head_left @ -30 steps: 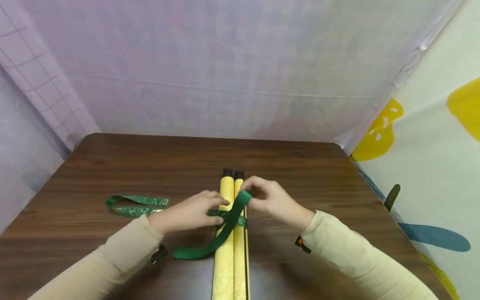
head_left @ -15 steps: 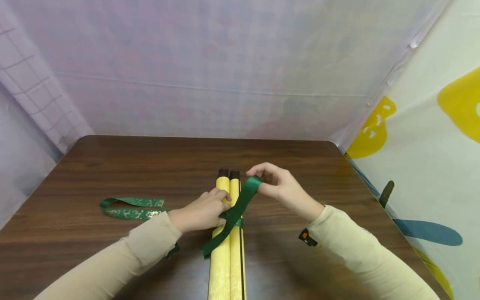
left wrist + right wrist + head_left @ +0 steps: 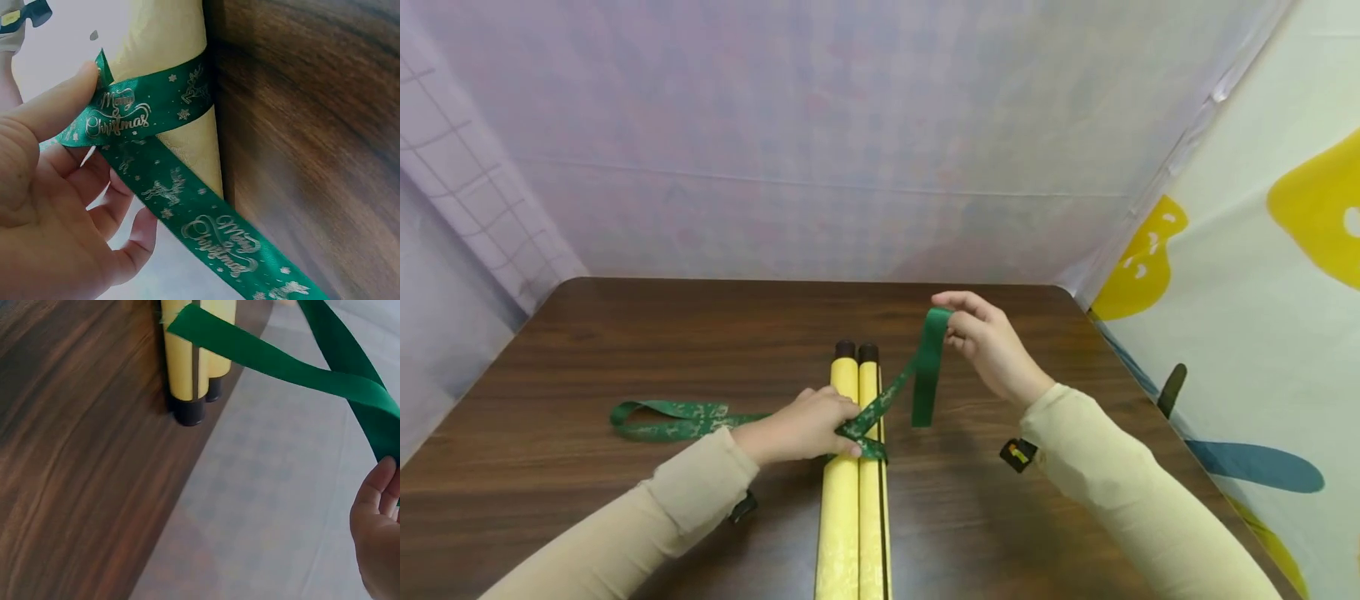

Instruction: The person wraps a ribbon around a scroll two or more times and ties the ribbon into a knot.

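Note:
Two yellow scrolls (image 3: 845, 508) with dark end knobs lie side by side on the table, pointing away from me. A green ribbon (image 3: 134, 112) printed with "Merry Christmas" crosses over itself on them. My left hand (image 3: 808, 423) lies over the left scroll and pinches the ribbon at the crossing between thumb and fingers. Raised to the right of the scrolls, my right hand (image 3: 992, 337) pinches the ribbon's other length, which runs up taut; its plain-backed free end hangs down. In the right wrist view, the right fingers (image 3: 378, 484) hold the ribbon at the edge.
A looped tail of the ribbon (image 3: 670, 421) lies on the brown wooden table (image 3: 700, 333) left of the scrolls. A pale curtain (image 3: 820, 150) hangs behind the table's far edge. A patterned sheet (image 3: 1262, 350) hangs at the right.
My right hand has moved up and right, drawing the ribbon out from the scrolls into a straight line. The free end, lying leftward across the scrolls before, now hangs below that hand.

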`<state>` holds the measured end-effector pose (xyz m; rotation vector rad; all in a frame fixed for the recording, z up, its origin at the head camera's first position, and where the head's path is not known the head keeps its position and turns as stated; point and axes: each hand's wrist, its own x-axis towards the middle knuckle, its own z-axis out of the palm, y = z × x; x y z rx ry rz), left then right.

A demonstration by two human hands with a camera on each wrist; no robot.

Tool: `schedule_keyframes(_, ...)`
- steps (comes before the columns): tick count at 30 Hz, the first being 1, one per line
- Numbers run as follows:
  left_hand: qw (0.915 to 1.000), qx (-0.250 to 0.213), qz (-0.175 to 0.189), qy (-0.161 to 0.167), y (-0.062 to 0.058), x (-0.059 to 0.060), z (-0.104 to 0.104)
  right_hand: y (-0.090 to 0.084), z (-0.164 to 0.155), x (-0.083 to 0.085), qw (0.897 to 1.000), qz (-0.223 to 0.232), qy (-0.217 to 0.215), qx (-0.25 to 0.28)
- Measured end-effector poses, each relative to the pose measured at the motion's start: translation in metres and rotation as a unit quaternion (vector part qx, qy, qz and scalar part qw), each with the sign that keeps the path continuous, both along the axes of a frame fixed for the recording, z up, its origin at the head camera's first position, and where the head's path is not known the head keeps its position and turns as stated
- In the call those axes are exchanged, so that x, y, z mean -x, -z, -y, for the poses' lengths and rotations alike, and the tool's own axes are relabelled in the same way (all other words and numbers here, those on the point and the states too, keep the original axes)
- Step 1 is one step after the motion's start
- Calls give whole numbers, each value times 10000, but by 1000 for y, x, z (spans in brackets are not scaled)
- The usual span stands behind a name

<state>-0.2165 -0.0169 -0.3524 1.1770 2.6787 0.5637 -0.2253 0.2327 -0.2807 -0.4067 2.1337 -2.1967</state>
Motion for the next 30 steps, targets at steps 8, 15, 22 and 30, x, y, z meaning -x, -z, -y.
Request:
schedule_keyframes(8, 9978, -279, 397, -453, 0, -2, 2, 11, -3, 18, 9980, 349, 523, 118)
schedule_keyframes(15, 9984, -448, 293, -164, -2, -4, 9, 23, -1, 29, 9884, 862, 1250, -27)
schedule_keyframes(22, 9992, -274, -146, 256, -3, -6, 12, 45, 4, 32, 9815, 1133, 1375, -701)
schedule_keyframes(30, 9989, -295, -267, 242, -3, -7, 11, 44, 3, 36, 9827, 976, 1473, -563)
